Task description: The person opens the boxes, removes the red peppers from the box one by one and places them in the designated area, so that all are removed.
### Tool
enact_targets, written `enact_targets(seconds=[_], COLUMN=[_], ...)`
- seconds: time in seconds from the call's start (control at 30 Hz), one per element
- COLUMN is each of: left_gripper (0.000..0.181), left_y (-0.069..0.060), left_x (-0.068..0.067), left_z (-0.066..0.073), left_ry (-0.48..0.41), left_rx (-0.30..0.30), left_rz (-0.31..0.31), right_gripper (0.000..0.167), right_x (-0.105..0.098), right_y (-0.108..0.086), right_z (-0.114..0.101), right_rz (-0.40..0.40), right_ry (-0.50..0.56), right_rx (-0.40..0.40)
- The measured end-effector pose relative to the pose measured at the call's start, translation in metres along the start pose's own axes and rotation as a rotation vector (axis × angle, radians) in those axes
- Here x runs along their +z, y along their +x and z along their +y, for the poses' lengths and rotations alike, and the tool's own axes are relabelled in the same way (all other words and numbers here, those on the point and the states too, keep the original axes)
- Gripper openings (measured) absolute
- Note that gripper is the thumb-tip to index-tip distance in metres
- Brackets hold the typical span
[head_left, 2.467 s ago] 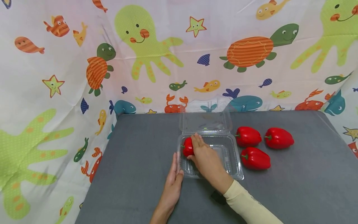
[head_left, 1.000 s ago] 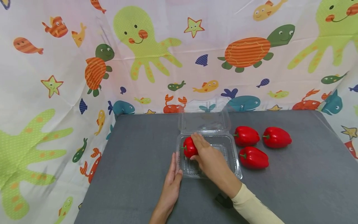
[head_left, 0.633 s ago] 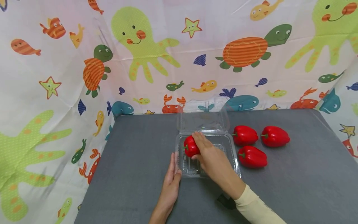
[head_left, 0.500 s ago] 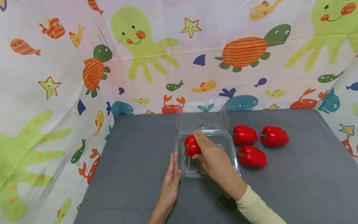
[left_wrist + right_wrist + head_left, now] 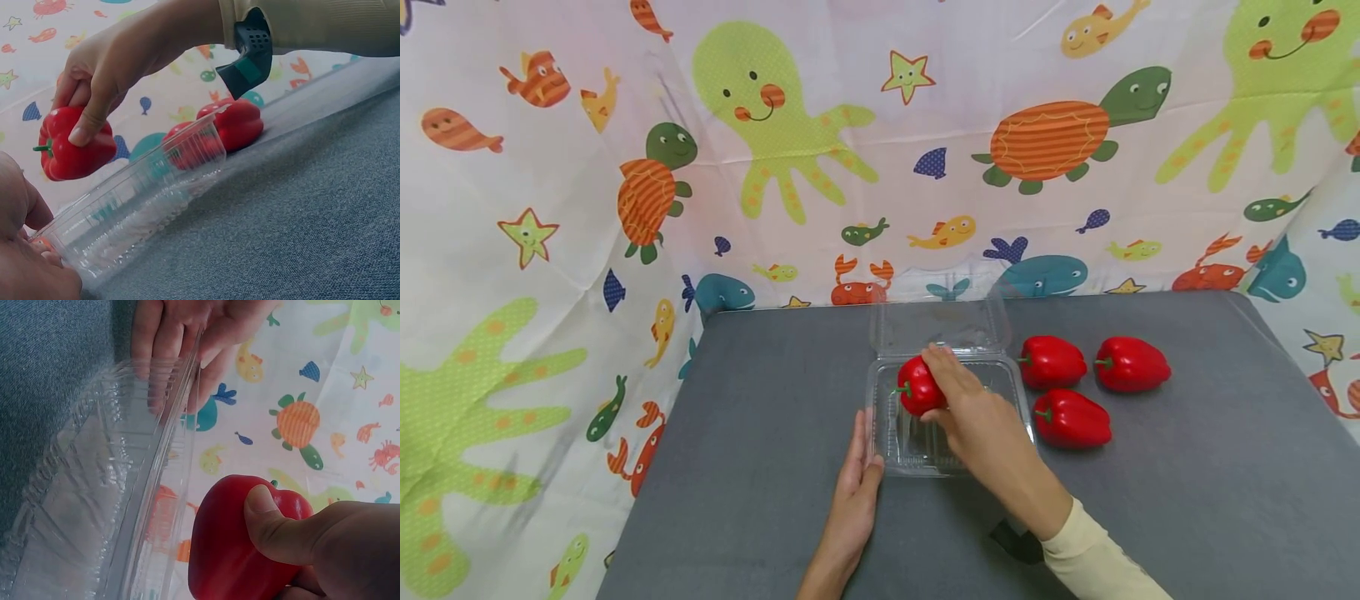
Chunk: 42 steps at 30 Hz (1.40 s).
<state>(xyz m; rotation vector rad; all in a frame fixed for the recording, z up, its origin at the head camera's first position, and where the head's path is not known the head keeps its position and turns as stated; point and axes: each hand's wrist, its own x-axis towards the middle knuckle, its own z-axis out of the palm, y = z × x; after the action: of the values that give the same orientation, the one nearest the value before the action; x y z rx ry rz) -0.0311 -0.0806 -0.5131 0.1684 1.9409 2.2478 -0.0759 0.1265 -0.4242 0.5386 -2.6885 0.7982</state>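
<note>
My right hand (image 5: 988, 433) grips a red bell pepper (image 5: 919, 387) from the side, thumb and fingers round it, its green stem pointing left. In the left wrist view this pepper (image 5: 72, 144) hangs above the rim of a clear plastic clamshell container (image 5: 144, 194). The container (image 5: 917, 454) lies with its lid (image 5: 943, 329) folded back. My left hand (image 5: 852, 508) holds the container's left edge, thumb at the rim and fingers along the outer wall, as the right wrist view also shows. The pepper (image 5: 240, 544) shows there with my right thumb across it.
To the right of the container lie three more red bell peppers, one nearest the lid (image 5: 1052, 362), one farther right (image 5: 1132, 364) and one in front (image 5: 1072, 418). The grey tabletop (image 5: 760, 450) ends at a sea-animal curtain (image 5: 842, 125) behind.
The pepper in my right hand has come up from low in the container's left side and shifted slightly right. My left hand keeps its hold on the container's edge. The view has drifted slightly.
</note>
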Motion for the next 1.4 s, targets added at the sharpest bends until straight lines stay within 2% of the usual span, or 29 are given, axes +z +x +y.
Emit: enact_targets(seconds=[0.83,1.4], left_gripper=[0.070,0.070], left_y=[-0.002,-0.002], left_x=[0.000,0.000], left_z=[0.000,-0.001], left_ry=[0.003,-0.019], left_rx=[-0.004,0.034], left_rz=[-0.004,-0.015], right_gripper=[0.095,0.097], right_x=[-0.012,-0.021], right_y=[-0.002,-0.005], right_z=[0.021,0.041], right_rz=[0.037,0.071], right_ry=[-0.013,-0.026], right_rx=[0.052,0.076])
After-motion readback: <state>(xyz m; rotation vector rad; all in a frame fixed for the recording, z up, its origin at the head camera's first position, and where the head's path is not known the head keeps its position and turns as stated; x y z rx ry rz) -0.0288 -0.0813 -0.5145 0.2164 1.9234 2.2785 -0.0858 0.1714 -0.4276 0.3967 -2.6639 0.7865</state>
